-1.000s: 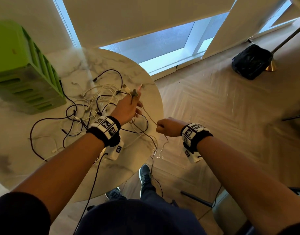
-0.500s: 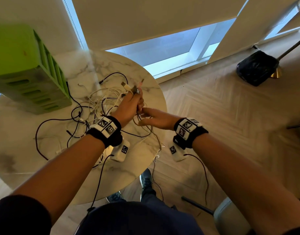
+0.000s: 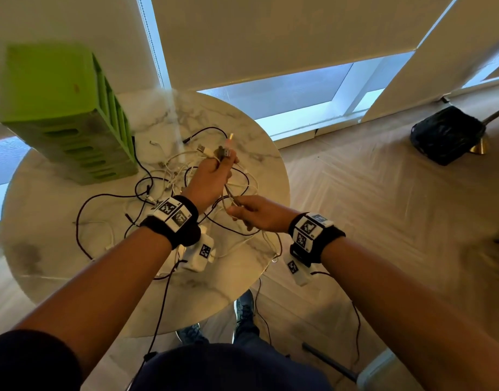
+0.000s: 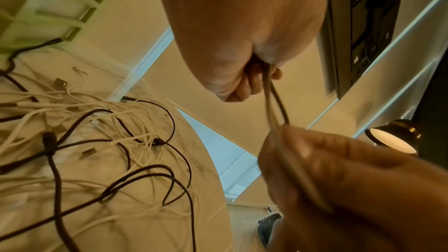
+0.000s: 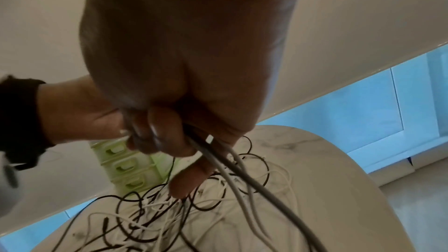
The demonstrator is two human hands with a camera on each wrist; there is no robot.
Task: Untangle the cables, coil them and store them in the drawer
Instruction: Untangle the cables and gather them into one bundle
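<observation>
Green drawer unit [image 3: 65,114] at the table's [image 3: 237,280] far-left edge, drawers closed, contents unseen. Beside it a cable tangle [image 3: 169,182] on the marble. Above the tangle, left hand [image 3: 211,179] fisted round a grey cable [image 4: 275,99], right hand [image 3: 256,213] pinching its strands.

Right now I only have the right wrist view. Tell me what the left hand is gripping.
Observer: The left hand fists a grey cable; the head view shows plugs sticking up above its knuckles.
Operator: Report how that cable runs between the hands.
Observer: In the left wrist view, two strands drop from the left fist into the right hand, which pinches them, forming a narrow loop.
Operator: Check the table edge near me.
Observer: A pale cable end seems to hang over the table rim, below the right wrist.
</observation>
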